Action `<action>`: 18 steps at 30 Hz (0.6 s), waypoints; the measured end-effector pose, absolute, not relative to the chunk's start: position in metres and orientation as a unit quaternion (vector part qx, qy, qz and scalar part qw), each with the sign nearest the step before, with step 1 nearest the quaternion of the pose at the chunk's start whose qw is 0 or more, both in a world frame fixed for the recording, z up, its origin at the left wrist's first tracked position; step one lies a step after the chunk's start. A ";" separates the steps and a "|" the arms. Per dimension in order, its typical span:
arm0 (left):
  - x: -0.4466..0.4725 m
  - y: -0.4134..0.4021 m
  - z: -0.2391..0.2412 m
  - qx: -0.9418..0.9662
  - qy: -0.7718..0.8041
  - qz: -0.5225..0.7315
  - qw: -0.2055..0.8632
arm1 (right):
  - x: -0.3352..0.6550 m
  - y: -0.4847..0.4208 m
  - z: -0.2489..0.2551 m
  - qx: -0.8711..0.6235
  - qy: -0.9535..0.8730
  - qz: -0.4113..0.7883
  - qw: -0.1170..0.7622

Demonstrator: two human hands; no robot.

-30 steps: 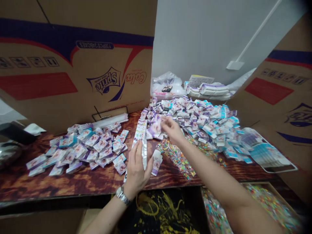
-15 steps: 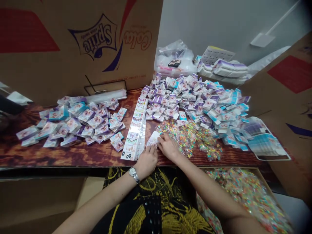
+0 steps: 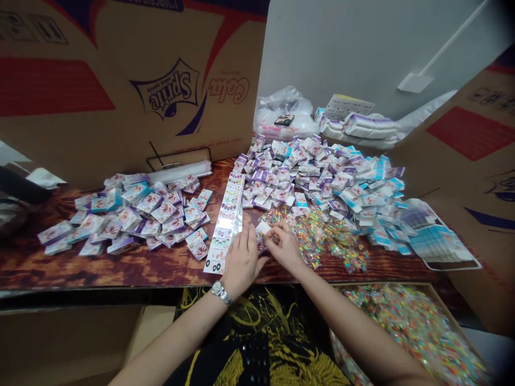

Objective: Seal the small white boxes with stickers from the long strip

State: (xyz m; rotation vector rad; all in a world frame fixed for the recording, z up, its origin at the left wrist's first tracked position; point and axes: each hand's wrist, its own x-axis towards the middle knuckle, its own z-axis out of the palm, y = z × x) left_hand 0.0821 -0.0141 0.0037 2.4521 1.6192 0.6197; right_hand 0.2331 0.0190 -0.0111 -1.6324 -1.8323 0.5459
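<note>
My left hand point(image 3: 242, 257) lies with its fingers stretched out over the lower right edge of the printed sticker strips point(image 3: 229, 209), which are stacked lengthwise on the table. In the fingers of my right hand point(image 3: 284, 245) is a small white box point(image 3: 263, 229), pinched near its upper end. Part of the box is hidden behind the fingers. Close to my right hand lies a spread of small clear packets point(image 3: 314, 230) with bright coloured bits inside.
Piles of small printed boxes lie at left point(image 3: 148, 209) and at the back right point(image 3: 322, 171). Large cartons point(image 3: 120, 128) wall off the left and right. Flat unfolded boxes point(image 3: 438, 236) lie at far right. Below the table edge stands an open carton of packets point(image 3: 410, 321).
My left hand has left the small box and moved left onto the sticker strips, its fingers opening out. My right hand still pinches the box. The view has tilted up slightly.
</note>
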 end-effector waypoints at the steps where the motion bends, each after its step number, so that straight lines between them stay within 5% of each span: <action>1: 0.081 -0.012 0.006 0.806 0.543 0.225 0.068 | 0.231 0.017 -0.006 -0.607 -0.687 0.219 0.333; 8: 0.071 -0.011 0.008 0.778 0.549 0.279 0.122 | 0.222 0.007 0.031 -0.496 -0.693 0.365 0.374; 14: 0.063 -0.014 0.021 0.732 0.544 0.369 0.178 | 0.224 -0.003 0.052 -0.446 -0.773 0.198 0.405; 18: 0.062 -0.016 0.025 0.747 0.516 0.384 0.171 | 0.224 -0.008 0.056 -0.426 -0.776 0.260 0.385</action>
